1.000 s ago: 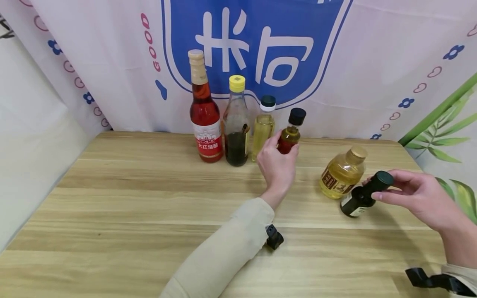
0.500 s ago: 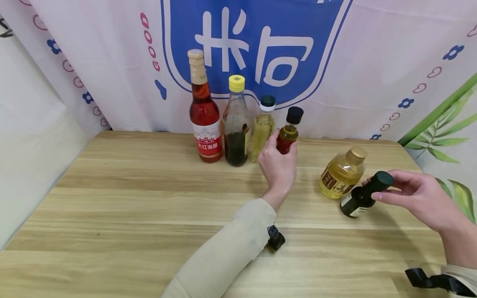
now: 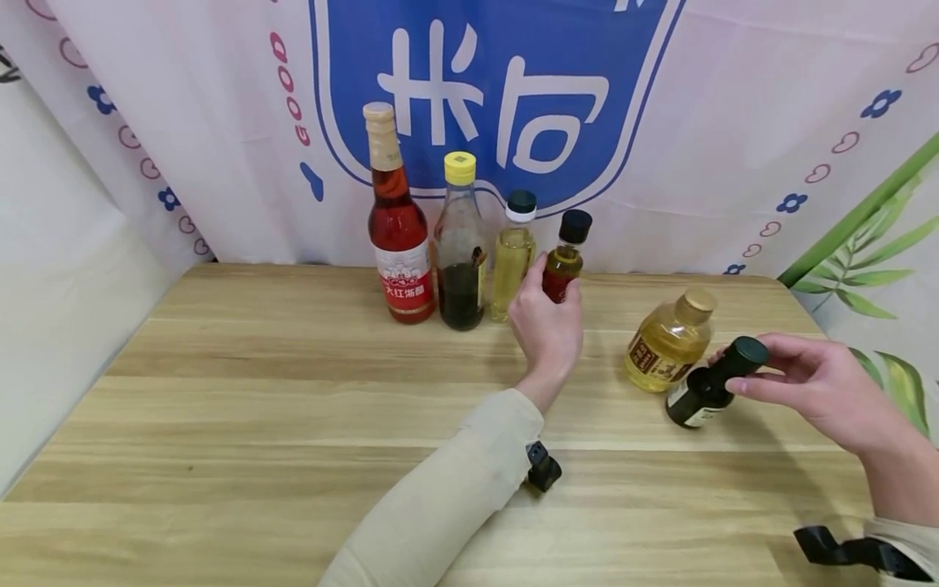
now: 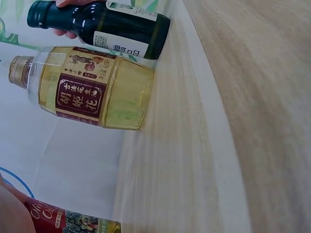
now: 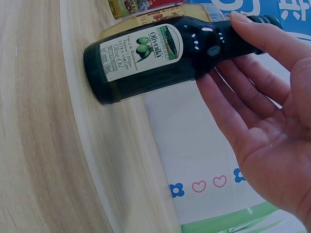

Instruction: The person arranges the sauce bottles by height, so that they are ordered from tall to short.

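In the head view my left hand point(image 3: 546, 330) grips a small black-capped bottle of olive oil point(image 3: 563, 265) with a red label, thumb and fingers on either side. That bottle stands at the right end of a row along the back. My right hand point(image 3: 825, 391) holds a dark green olive oil bottle point(image 5: 141, 58) by its neck, between thumb and fingers. Its base is down at the tabletop, and its neck leans toward the hand in the head view. Close beside it stands a peanut oil bottle point(image 4: 80, 90) with a gold cap, which neither hand holds.
Left of my left hand stand a pale yellow oil bottle point(image 3: 512, 265), a yellow-capped bottle point(image 3: 460, 285) of dark liquid and a tall red vinegar bottle point(image 3: 399, 236). A printed curtain point(image 3: 242, 163) hangs behind the wooden table point(image 3: 257, 424).
The red-labelled olive oil bottle has shifted slightly left and straightened in my left hand. My right hand and the dark green bottle keep their place. The head view has tilted a little.
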`<action>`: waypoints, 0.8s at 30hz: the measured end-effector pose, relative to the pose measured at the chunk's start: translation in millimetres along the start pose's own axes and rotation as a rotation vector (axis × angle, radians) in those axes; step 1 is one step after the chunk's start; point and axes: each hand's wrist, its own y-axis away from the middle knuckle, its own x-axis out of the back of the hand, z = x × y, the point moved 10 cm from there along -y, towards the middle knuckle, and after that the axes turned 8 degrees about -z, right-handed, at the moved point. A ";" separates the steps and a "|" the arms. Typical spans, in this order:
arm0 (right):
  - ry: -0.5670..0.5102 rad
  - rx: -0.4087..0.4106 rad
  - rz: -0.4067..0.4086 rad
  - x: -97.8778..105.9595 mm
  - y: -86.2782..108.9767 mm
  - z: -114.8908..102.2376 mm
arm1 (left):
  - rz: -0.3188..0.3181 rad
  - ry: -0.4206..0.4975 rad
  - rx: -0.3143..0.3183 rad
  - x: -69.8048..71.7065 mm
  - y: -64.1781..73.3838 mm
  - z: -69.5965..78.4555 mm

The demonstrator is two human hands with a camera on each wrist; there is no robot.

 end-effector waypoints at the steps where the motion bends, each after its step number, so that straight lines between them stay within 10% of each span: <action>1: -0.024 0.012 -0.011 -0.5 -0.2 0.0 | -0.004 0.001 0.002 -0.3 -0.2 -0.2; 24: 0.096 -0.022 0.033 0.3 0.6 -3.0 | -0.003 0.020 -0.022 1.7 -3.1 -0.9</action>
